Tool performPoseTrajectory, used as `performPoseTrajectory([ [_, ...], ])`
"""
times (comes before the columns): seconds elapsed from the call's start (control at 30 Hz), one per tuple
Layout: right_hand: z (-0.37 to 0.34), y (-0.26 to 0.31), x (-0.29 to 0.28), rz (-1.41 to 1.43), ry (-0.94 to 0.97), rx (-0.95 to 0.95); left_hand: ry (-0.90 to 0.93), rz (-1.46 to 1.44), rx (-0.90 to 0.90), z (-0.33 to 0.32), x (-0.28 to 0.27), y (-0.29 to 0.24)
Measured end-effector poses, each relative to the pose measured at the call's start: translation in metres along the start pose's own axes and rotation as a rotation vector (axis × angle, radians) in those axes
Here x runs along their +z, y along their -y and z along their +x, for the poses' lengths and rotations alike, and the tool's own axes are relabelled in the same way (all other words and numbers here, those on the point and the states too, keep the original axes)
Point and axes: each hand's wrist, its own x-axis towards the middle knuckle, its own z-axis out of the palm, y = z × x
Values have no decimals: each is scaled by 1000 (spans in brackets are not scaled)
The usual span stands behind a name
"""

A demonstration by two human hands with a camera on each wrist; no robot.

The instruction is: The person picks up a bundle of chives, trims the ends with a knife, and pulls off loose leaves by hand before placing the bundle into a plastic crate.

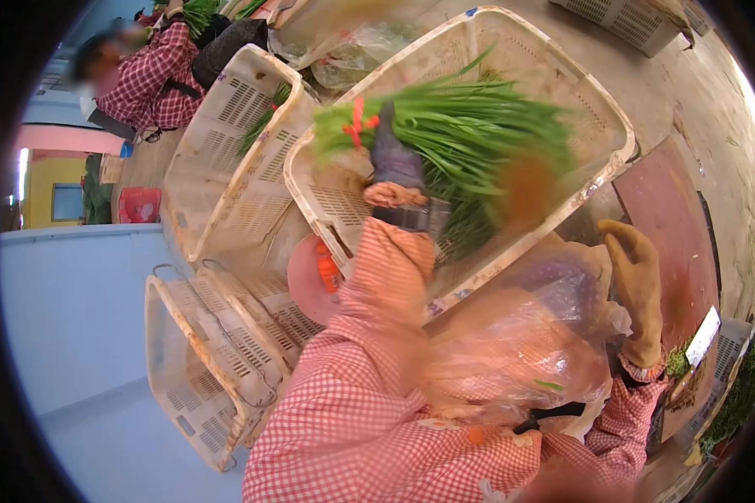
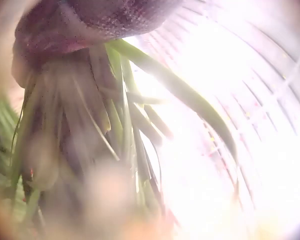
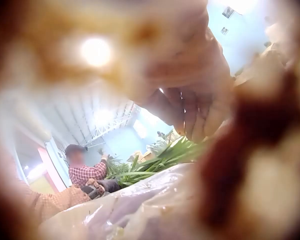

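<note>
My left hand (image 1: 397, 155), in a dark purple glove, grips a bundle of long green leafy stalks (image 1: 486, 117) that look like chives. Red ties (image 1: 358, 126) circle the bundle's pale end, left of the hand. Bundle and hand are over a large white plastic crate (image 1: 554, 63), where more green leaves show below. In the left wrist view the glove (image 2: 90, 25) is at the top, with blurred stalks (image 2: 125, 100) running down from it. My right hand (image 1: 635, 272), in a tan glove, extends beside a brown board, fingers loosely bent and holding nothing visible.
White crates (image 1: 226, 151) stand to the left, others (image 1: 193, 360) nearer me. A pink stool (image 1: 306, 289) with an orange bottle (image 1: 326, 267) sits between. Clear plastic (image 1: 554, 335) covers my lap. The brown board (image 1: 675, 218) lies right. Another person (image 1: 147, 84) sits at upper left.
</note>
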Motion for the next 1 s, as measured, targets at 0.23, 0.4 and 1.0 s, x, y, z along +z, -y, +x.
performPoseTrajectory([
  [0.23,-13,-32,-17,18,-6,150,-142,-219,-319,-4,-195,151],
  [0.4,-16,-46,-28,-33,-24,200,581,648,-161,-17,-269,161],
  [1.0,-20,-53,-13,-187,-15,264,289,2583,-635,-41,-214,138],
])
